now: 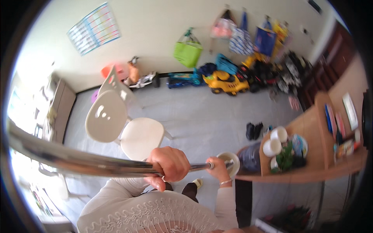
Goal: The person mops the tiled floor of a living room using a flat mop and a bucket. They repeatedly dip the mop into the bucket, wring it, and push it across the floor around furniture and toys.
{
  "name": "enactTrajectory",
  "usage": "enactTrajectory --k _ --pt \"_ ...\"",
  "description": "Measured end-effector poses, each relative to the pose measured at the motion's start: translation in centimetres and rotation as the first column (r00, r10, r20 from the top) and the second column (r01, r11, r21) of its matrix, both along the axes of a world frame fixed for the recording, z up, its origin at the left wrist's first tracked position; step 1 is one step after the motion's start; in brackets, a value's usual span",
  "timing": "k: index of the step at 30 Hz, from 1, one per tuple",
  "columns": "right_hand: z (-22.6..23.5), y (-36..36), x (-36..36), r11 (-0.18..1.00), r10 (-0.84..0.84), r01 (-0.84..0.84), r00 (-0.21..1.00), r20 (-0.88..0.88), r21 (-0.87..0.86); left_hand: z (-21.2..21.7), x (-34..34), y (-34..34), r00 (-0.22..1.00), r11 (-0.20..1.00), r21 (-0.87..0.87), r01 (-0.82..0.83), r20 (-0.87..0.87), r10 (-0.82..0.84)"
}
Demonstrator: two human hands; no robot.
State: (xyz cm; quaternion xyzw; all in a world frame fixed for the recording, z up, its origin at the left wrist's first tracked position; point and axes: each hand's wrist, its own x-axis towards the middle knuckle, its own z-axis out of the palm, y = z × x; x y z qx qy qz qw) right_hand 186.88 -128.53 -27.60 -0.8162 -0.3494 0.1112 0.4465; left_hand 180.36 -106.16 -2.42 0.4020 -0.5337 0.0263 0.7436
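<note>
A long shiny metal pole runs from the left edge across my chest toward the right. My left hand is wrapped around its thick part near the middle. My right hand, with a bracelet on the wrist, grips the thinner end section. That end reaches a white round cup-like object right beside my right hand; whether it is fixed to the pole I cannot tell. A dark rounded container stands just past it, against the wooden counter.
Two white plastic chairs stand on the grey floor ahead. Ride-on toys and hanging bags line the far wall. The wooden counter carries white cups and a small plant. Dark shoes lie on the floor.
</note>
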Motion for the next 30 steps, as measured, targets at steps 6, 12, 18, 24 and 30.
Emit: enactTrajectory --k 6,12,18,24,30 --pt "-0.9 8.3 -5.3 1.0 0.016 -0.017 0.977 0.214 0.002 -1.3 -8.6 9.3 0.957 0.955 -0.166 -0.245 -0.202 0.21" --pt "-1.9 16.6 -9.3 0.994 0.091 -0.078 0.982 0.166 -0.082 -1.7 -17.0 18.6 0.815 0.806 -0.223 -0.549 -0.355 0.457" --pt "-0.4 25.6 -16.6 0.843 0.532 -0.536 0.842 -0.093 -0.035 -2.4 -27.6 23.3 0.491 0.441 -0.225 -0.869 -0.51 0.706" --pt "-2.3 31.4 -23.4 0.407 0.883 -0.913 0.392 -0.257 0.006 -2.2 -36.3 19.5 0.158 0.11 -0.124 -0.986 -0.503 0.85" --pt "-3.5 35.5 -33.6 0.175 0.969 -0.967 0.136 -0.209 0.183 -0.3 -45.3 14.5 -0.278 -0.246 0.131 -0.96 -0.403 0.872"
